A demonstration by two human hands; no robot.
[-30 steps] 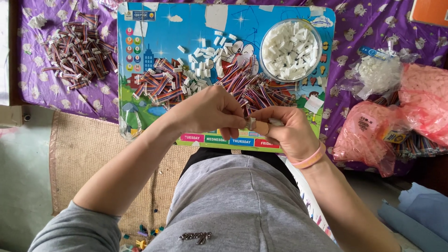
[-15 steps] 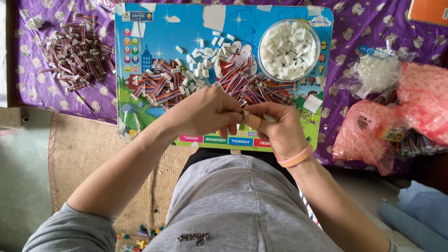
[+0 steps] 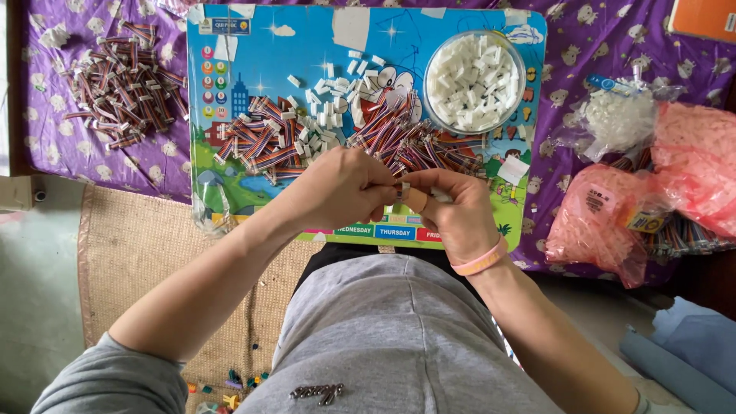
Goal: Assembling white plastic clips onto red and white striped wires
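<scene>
Left hand [image 3: 337,188]: fingers curled together, thumb and fingertips pinched on a small white connector piece [image 3: 402,190] at the meeting point of both hands, above the near edge of the board. Right hand [image 3: 452,211]: fingers bent inward, tips closed on the same piece from the opposite side; pink wristband [image 3: 481,262] on the wrist. Exact grip on the piece partly hidden by the fingers. Blue cartoon play board [image 3: 230,69], laid flat on purple patterned cloth [image 3: 46,115], carrying two heaps of short multicoloured ribbon wires [image 3: 264,142], loose white plastic connectors [image 3: 322,123] scattered between them, and a round clear bowl [image 3: 474,80] full of more white connectors at the far right corner. Separate pile of ribbon wires [image 3: 123,80] on the cloth, left of the board and well apart from the hands. Clear bag of white parts [image 3: 617,119] and pink bags [image 3: 602,222] to the right. Woven mat [image 3: 130,245] below the cloth at left.
</scene>
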